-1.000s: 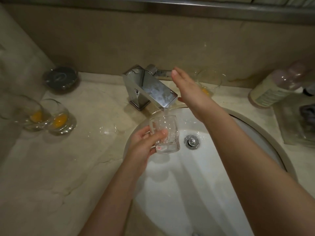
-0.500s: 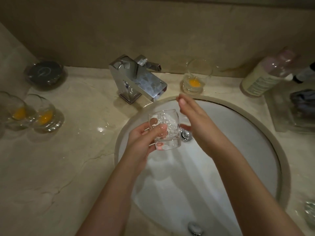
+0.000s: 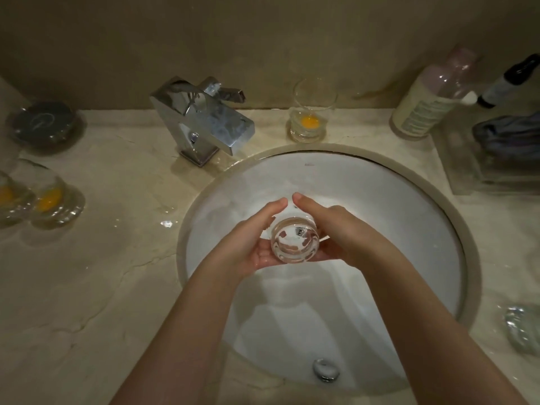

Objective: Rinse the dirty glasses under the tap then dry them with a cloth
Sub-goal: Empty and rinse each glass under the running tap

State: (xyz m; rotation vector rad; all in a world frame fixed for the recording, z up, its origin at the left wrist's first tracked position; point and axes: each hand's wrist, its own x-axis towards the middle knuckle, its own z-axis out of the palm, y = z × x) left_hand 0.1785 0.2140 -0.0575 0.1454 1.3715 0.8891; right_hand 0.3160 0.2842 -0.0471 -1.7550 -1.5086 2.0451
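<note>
Sitting far left: a dark round lidded dish point(image 3: 43, 125) at the back of the marble surface point(image 3: 96, 287), near the wall.
Left glasses: two dirty glasses point(image 3: 48, 200) with orange residue in their bottoms, close together at the left edge, the outer one cut off by the frame.
Wet patch: small glinting water drops point(image 3: 167, 223) on the surface between those glasses and the basin.
Tap: a square chrome tap point(image 3: 204, 121) behind the basin's left rim, spout angled toward the bowl; no stream can be made out.
Left hand: the left hand point(image 3: 248, 241), its grip curled around the left side of the clear glass point(image 3: 294, 239), palm beneath it.
Held glass: tipped toward the camera over the middle of the white basin point(image 3: 409, 229), its round end facing up; it looks clean.
Right hand: the right hand point(image 3: 342, 229), its grip wrapped on the glass's right side, fingertips almost meeting those of the left hand behind it.
Back glass: a third dirty glass point(image 3: 311, 118) standing upright behind the basin, right of the tap.
Right side: a leaning bottle point(image 3: 429, 95), a small dark bottle point(image 3: 508, 80), and a clear tray point(image 3: 482, 168) holding a crumpled dark cloth point(image 3: 508, 135).
Near right: a blurred glassy object point(image 3: 523, 328) at the edge.
</note>
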